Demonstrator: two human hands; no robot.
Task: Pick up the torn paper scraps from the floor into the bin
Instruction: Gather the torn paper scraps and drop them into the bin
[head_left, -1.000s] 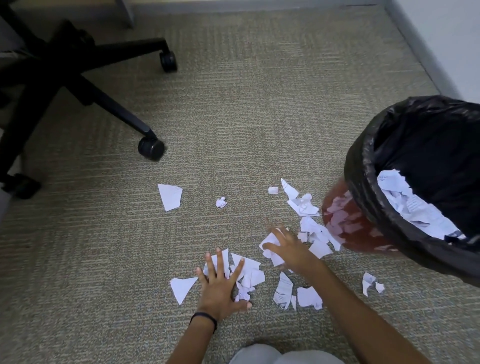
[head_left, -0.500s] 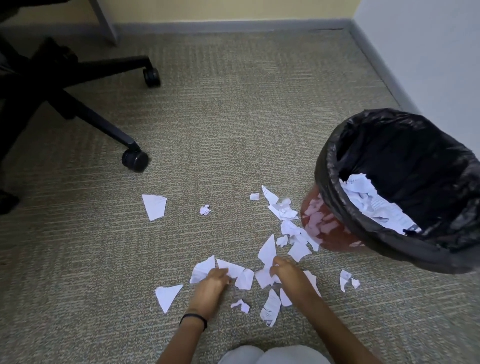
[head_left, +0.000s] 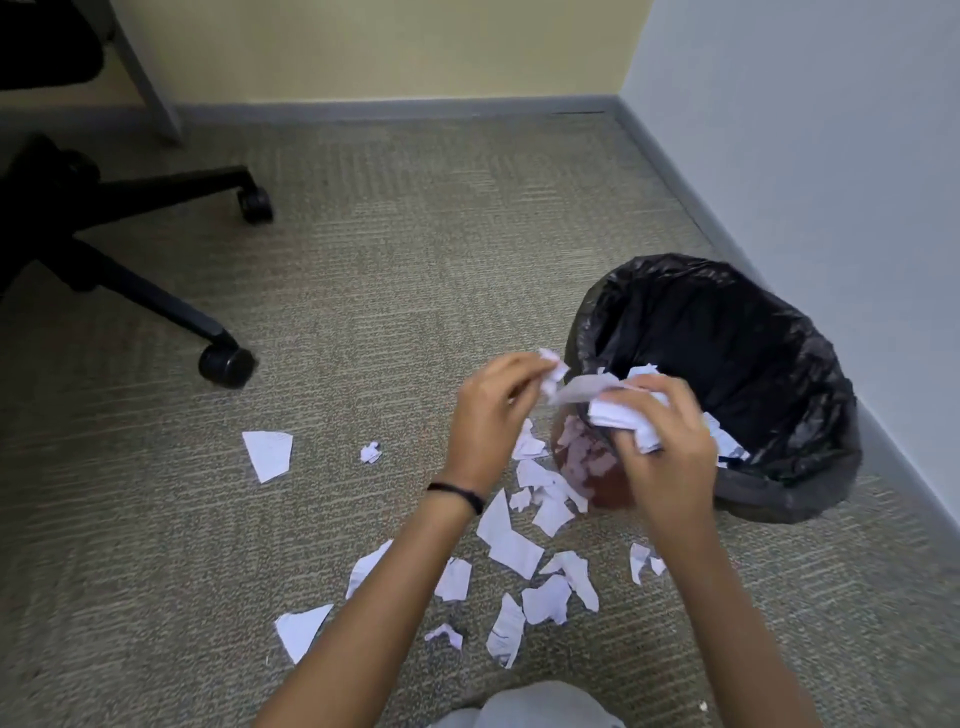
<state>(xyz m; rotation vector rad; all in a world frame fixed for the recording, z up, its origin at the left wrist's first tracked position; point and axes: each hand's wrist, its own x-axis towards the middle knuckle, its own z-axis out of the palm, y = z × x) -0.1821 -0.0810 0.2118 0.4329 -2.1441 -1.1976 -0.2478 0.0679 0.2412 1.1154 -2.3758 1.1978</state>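
Note:
Both hands are raised at the near left rim of the bin (head_left: 779, 499), which is lined with a black bag and holds paper inside. My left hand (head_left: 491, 410) pinches a few white scraps (head_left: 553, 371) at its fingertips, just left of the rim. My right hand (head_left: 670, 441) grips a crumpled bunch of scraps (head_left: 621, 413) over the rim. Several torn scraps (head_left: 511, 551) still lie on the carpet below my arms, with a larger piece (head_left: 267, 453) and a small crumpled bit (head_left: 371, 452) farther left.
A black office chair base (head_left: 156, 296) with castors (head_left: 226, 364) stands at the left. A desk leg (head_left: 150, 73) stands at the back left. Walls with grey skirting meet in the corner behind the bin, close on its right.
Both hands have lifted off the carpet with gathered scraps and moved up and right to the bin's rim. The camera has tilted up, showing more of the walls.

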